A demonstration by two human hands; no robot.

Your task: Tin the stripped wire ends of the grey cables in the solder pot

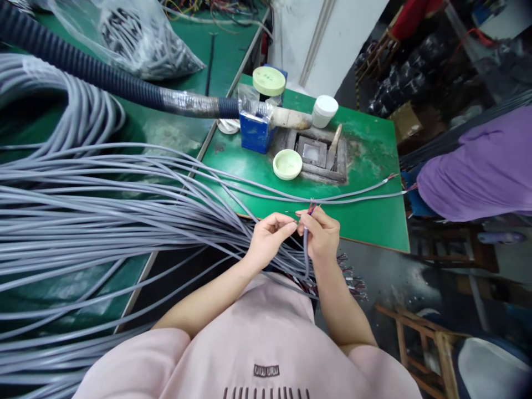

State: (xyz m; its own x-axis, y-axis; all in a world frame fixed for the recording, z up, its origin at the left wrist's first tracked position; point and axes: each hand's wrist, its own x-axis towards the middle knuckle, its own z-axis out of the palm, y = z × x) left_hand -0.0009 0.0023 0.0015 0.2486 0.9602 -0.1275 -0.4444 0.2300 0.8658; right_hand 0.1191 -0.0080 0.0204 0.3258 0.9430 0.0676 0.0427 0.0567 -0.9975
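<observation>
My right hand [323, 235] is closed round the end of a grey cable [306, 256], whose thin coloured wires [311, 207] fan out above the fingers. Beside it, my left hand [271, 238] pinches a thin dark wire [292, 215] between thumb and forefinger, close to the right fingertips. Two more grey cables [353, 197] lie across the green table [374, 144] just beyond my hands, their stripped ends pointing right. Many grey cables [124, 221] run in from the left under my forearms, and several stripped ends hang by my right forearm.
A solder pot [315, 152] with a wooden-looking stick [334, 145] sits in the table. Near it are a small pale dish [287, 164], a white jar [325, 111], a blue box [255, 132] and a black hose [124, 83]. A person in purple [477, 166] is at right, near a wooden stool [415, 338].
</observation>
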